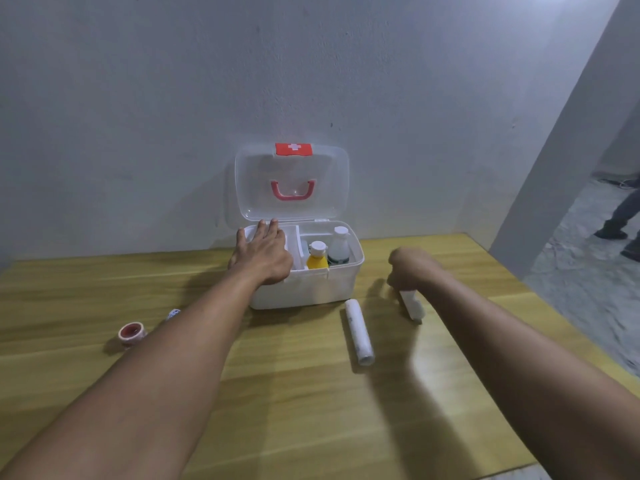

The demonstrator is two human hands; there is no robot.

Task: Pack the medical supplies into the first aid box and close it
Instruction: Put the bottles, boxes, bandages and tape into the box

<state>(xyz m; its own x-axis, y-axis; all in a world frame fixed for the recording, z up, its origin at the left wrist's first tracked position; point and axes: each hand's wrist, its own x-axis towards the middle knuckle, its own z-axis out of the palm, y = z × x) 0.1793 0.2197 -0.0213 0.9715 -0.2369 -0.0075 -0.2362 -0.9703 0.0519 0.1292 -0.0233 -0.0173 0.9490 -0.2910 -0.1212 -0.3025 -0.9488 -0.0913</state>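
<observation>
Bare grey wall (138, 98) ahead, wood table (277, 393) below, a doorway at far right with someone's legs (620, 216) in it. The box (311, 289) sits at the wall end of the table, its clear lid (291, 185) standing upright and open against the wall. In the right part of the box stand a yellow bottle (317, 258) and a white bottle (339, 245), both upright. My left hand (265, 252) lies flat over the box's left compartment, fingers spread apart, nothing gripped that I can see; what lies beneath it is hidden. My right hand (408, 266) is just right of the box, closed around a flat white item (412, 304) that hangs downward; blurred, so I cannot say what it is. Not yet packed: a white roll (359, 332) lying in front of the box, a tape ring (131, 333) off to the left, and a small patterned thing (172, 314) half hidden by my left forearm. Risks as I judge them: carrying the item across could clip the bottles and topple them; my left forearm could sweep the tape ring or the small thing off as it draws back; the roll may roll if nudged; and the upright bottles, the white one especially, may stop the lid from shutting.
</observation>
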